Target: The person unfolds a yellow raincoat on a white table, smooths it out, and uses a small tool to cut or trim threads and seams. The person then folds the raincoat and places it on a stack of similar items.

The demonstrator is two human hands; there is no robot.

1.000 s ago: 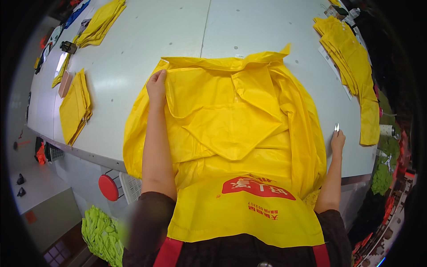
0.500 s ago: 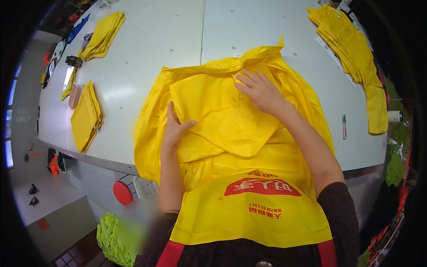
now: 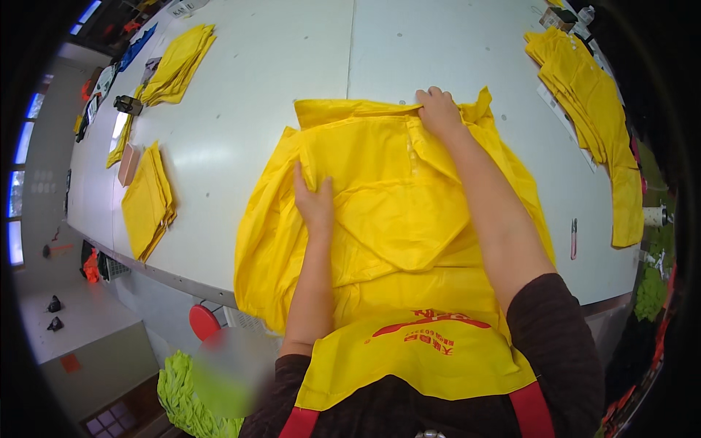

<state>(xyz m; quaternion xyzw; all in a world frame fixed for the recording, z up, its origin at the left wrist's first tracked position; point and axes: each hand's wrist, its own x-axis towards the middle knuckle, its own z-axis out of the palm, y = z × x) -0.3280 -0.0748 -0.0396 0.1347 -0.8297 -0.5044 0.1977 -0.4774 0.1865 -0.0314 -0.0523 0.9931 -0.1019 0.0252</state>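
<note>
A large yellow garment (image 3: 394, 219) of thin, creased fabric lies spread on the table in front of me, with a pointed panel folded down over its middle. My right hand (image 3: 439, 115) is at its far edge, fingers curled over the yellow cloth there. Left of that hand, a long folded strip (image 3: 350, 109) runs along the far edge. On the left part of the garment rests my left hand (image 3: 315, 206), thumb and fingers apart, touching the cloth beside the panel's edge. Some left fingertips are hidden by fabric.
Folded yellow pieces lie in stacks at the left (image 3: 148, 201), far left (image 3: 179, 64) and right (image 3: 584, 95). Thread snips (image 3: 574, 239) lie right of the garment. A pink box (image 3: 128, 165) stands by the left stack. A red stool (image 3: 204, 322) is below the table edge.
My right hand has moved from the inner panel to the far edge and closed on cloth there. The far strip now lies straighter and extends left. The view has shifted slightly.
</note>
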